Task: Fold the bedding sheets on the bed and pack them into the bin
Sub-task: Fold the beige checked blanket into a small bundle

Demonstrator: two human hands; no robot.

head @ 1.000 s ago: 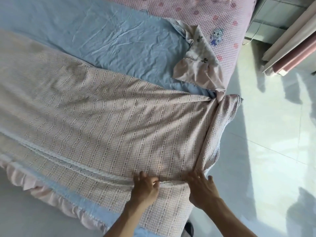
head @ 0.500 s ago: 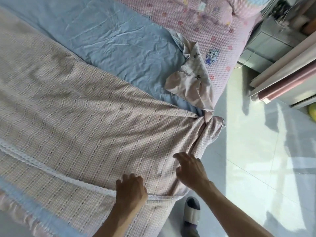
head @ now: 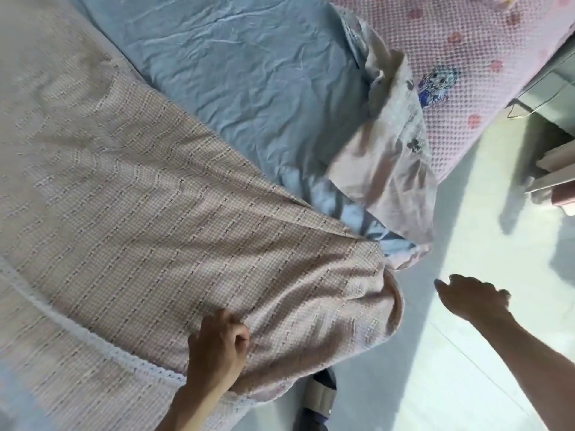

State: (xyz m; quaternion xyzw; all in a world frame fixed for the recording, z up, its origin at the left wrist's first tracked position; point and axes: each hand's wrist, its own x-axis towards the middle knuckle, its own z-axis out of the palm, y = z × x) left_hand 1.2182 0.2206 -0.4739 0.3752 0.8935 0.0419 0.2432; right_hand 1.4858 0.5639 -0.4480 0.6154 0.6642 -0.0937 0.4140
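Head view: woven checked sheet point(head: 186, 244), lace-edged.

Left hand point(head: 217, 346) clenched, gripping; right hand point(head: 473, 298) loose, free.

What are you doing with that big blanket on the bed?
A person is folding bedding. Their left hand grips the pink checked sheet near its white lace edge, fingers bunching the cloth. The right hand is off the sheet, held out over the floor past the bed's corner, holding nothing. A blue sheet and a crumpled pale cloth lie further up the bed. No bin is in view.
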